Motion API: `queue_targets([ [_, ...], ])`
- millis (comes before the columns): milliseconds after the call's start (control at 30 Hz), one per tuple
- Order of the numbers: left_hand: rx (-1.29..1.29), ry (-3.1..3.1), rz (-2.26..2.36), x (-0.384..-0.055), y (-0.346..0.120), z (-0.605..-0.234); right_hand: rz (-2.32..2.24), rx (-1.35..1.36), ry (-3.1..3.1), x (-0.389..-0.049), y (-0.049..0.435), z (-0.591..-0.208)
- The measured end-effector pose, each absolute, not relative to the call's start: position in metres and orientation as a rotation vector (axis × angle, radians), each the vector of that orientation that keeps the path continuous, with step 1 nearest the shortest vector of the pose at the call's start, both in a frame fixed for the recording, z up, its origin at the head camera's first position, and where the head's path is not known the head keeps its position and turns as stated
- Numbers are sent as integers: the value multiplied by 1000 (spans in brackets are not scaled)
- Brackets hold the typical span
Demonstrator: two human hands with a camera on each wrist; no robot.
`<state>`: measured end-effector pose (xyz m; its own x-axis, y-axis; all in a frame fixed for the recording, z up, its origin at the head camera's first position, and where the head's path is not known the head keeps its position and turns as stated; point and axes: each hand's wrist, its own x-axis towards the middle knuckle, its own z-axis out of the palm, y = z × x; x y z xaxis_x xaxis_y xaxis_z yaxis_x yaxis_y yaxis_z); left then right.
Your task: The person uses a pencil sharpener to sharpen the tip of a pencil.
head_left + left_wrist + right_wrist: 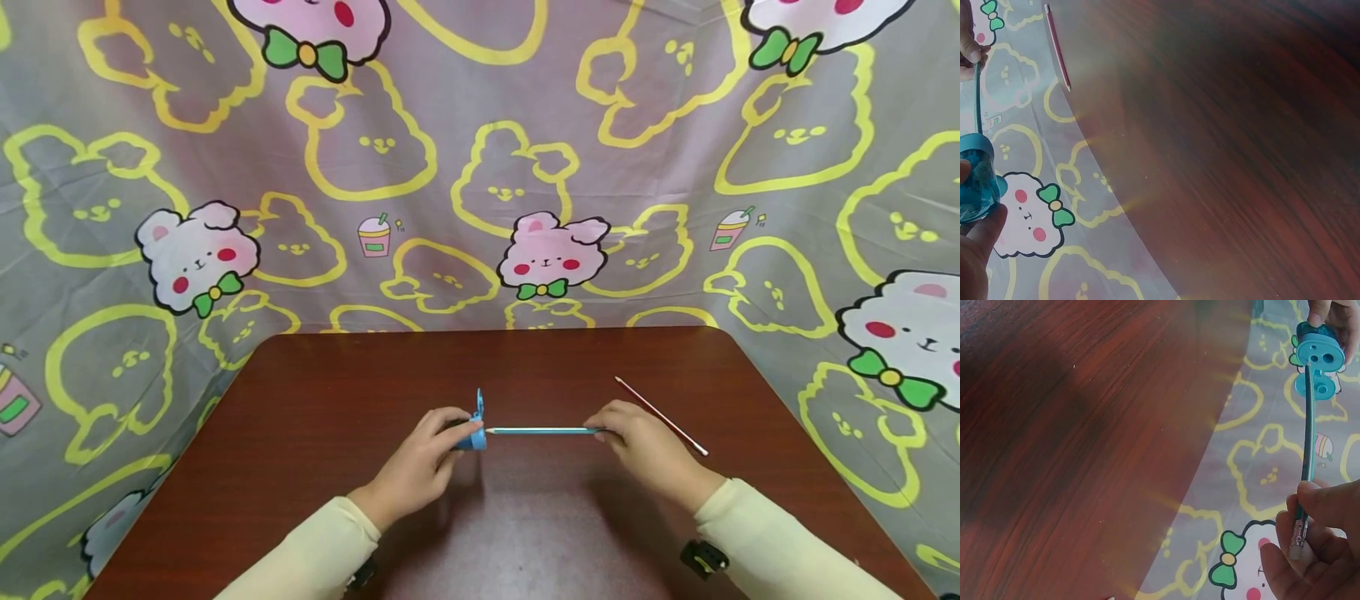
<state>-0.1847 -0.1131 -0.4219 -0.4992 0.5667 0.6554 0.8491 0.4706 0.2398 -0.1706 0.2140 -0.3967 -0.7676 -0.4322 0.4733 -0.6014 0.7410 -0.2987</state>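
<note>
A blue pencil sharpener (477, 438) with a clear body and a flipped-open lid (1316, 386) is gripped by my left hand (422, 458). Several round holes of different sizes show on its face in the right wrist view. My right hand (645, 446) pinches a blue pencil (540, 431) close to its eraser end (1297, 544). The pencil lies level, and its sharpened tip is right at the sharpener's face, by the holes. In the left wrist view the sharpener (979, 178) sits between thumb and fingers, partly cut off by the frame edge.
A red pencil (660, 415) with a white end lies slantwise on the dark brown table (360, 375), beyond my right hand. Patterned cloth (442, 183) hangs around the table's back and sides.
</note>
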Motion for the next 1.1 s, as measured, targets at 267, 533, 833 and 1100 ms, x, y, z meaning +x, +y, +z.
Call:
queue_targets([
  [267,-1169,-2235,-764,-184,-113,-422,610,803,-2568,-171,212,-396],
  [533,-1172,-2229,-754,-184,-114,-423,622,815,-2562,-170,211,-395],
  [833,-1189,-2236,-765,-183,-112,-423,773,828,-2612,-173,209,-396],
  [1100,-1187,-2230,-768,-183,-111,-423,1052,712,-2709,-178,211,-398],
])
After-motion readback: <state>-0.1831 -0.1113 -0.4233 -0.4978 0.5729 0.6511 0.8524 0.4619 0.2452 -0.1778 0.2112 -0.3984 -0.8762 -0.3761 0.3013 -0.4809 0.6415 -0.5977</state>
